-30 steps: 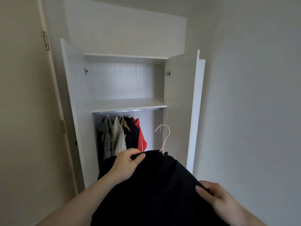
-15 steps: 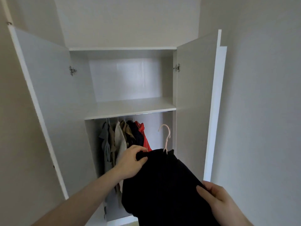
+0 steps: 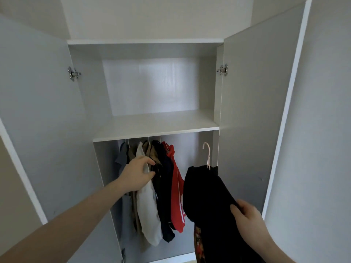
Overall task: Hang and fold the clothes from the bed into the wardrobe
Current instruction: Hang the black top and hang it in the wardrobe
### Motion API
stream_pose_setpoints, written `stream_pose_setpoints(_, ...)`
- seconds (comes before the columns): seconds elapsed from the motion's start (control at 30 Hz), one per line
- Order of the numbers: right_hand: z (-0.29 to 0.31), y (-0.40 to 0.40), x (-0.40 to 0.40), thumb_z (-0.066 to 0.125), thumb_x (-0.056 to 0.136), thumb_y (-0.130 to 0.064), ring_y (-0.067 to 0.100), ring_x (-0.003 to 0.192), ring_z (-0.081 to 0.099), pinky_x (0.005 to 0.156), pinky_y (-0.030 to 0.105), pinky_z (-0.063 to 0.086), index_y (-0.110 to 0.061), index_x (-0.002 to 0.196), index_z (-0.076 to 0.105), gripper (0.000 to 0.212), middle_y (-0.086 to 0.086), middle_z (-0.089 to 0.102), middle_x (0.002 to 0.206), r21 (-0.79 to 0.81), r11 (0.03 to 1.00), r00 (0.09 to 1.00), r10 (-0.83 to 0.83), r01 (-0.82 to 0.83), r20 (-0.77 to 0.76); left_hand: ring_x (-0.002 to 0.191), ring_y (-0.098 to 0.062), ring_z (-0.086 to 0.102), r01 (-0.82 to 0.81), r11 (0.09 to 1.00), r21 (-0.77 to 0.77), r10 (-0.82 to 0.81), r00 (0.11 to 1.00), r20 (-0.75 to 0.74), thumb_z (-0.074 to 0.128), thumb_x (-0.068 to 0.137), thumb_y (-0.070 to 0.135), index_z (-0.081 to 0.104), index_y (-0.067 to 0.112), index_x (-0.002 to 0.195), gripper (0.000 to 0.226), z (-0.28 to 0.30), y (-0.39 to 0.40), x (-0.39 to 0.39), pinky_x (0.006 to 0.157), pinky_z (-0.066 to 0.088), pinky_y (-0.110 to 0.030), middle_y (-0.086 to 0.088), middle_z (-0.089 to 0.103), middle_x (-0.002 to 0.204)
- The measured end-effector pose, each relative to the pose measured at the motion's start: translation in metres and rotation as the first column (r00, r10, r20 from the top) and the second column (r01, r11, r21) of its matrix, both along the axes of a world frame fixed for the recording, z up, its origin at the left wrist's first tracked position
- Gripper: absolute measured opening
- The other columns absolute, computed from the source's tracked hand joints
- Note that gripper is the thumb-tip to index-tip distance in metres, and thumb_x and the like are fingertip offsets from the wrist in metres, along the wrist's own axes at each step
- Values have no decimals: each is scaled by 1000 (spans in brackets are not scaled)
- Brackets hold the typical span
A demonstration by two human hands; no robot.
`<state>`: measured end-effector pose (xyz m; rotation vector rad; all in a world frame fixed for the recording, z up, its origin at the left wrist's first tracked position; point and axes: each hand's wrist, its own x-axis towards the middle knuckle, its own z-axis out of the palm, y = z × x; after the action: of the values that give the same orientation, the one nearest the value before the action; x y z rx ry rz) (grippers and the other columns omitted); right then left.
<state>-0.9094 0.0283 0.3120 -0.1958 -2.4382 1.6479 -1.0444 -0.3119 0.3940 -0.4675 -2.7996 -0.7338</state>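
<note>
A black garment hangs on a pale pink hanger inside the open wardrobe, at the right end of the lower section. My right hand grips the garment's lower edge. A patch of red patterned cloth shows under the black fabric. My left hand reaches into the row of hung clothes, grey, beige, white, dark and red; its curved fingers and thumb are apart and rest against the white one.
The white shelf above the hung clothes holds nothing. The left door and the right door stand wide open on either side. A plain wall lies to the right.
I have come closer to the wardrobe. My left hand let go of the black garment and moved left to the hung clothes. My right hand still holds the garment.
</note>
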Motion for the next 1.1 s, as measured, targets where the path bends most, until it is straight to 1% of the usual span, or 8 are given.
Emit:
stream_pose_setpoints(0.17, -12, -11, -73, 52, 102, -16, 1, 47, 54, 45, 11, 38, -25, 75, 64, 31, -11, 63, 56, 47, 996, 997, -74, 75, -37, 124, -20, 53, -31, 1000, 6, 31, 999, -18, 70, 89, 23, 64, 26, 119, 31, 14, -28, -79, 108, 42, -43, 2, 49, 131)
stream_pose_setpoints(0.33, -34, -19, -148, 54, 101, -19, 13, 55, 58, 56, 30, 42, -12, 76, 65, 28, -2, 63, 60, 102, 979, 984, -179, 178, -3, 124, -21, 52, -30, 1000, 3, 30, 997, -64, 70, 88, 19, 65, 18, 124, 37, 24, -50, -157, 109, 42, -38, -4, 52, 133)
stream_pose_setpoints(0.5, -54, -34, -204, 55, 101, -19, 13, 51, 60, 48, 26, 43, -19, 78, 68, 26, 3, 67, 64, 116, 957, 964, -266, 266, -12, 125, -24, 51, -21, 999, -47, 18, 998, -60, 70, 89, 26, 63, 22, 125, 38, 27, -64, -226, 106, 43, -38, -5, 50, 137)
stream_pose_setpoints(0.6, -63, -40, -232, 54, 101, -20, 20, 55, 63, 49, 32, 46, -16, 80, 67, 25, 4, 66, 63, 135, 942, 951, -309, 308, -14, 127, -25, 49, -30, 997, -75, 27, 999, -36, 70, 87, 28, 61, 24, 127, 41, 25, -69, -258, 106, 42, -37, -5, 49, 140)
stream_pose_setpoints(0.73, -68, -47, -274, 54, 100, -17, 10, 45, 54, 41, 22, 37, -19, 68, 60, 33, -1, 62, 57, 161, 925, 938, -342, 345, -52, 130, -26, 47, -42, 993, -110, 41, 999, -5, 71, 85, 31, 58, 25, 131, 48, 25, -70, -297, 106, 40, -37, -5, 47, 142)
stream_pose_setpoints(0.8, -71, -49, -296, 55, 99, -17, 10, 45, 54, 42, 25, 39, -18, 65, 59, 34, 0, 60, 55, 176, 920, 937, -346, 349, -49, 131, -26, 46, -59, 990, -126, 62, 998, 21, 71, 84, 34, 56, 26, 134, 53, 25, -69, -313, 108, 40, -38, -5, 45, 145)
stream_pose_setpoints(0.97, -93, -47, -331, 56, 98, -21, 19, 62, 65, 59, 36, 56, -23, 85, 71, 20, -2, 68, 66, 250, 913, 942, -335, 322, 7, 139, -26, 41, -84, 983, -162, 97, 992, 76, 65, 90, 48, 50, 27, 143, 59, 18, -63, -345, 113, 35, -37, -4, 39, 154)
stream_pose_setpoints(1.1, -105, -42, -365, 57, 97, -22, 17, 67, 65, 60, 32, 49, -27, 98, 75, 19, -6, 69, 71, 293, 912, 955, -297, 286, -7, 144, -25, 37, -93, 979, -179, 118, 983, 137, 55, 96, 56, 45, 26, 149, 62, 12, -53, -368, 115, 32, -37, -2, 34, 160)
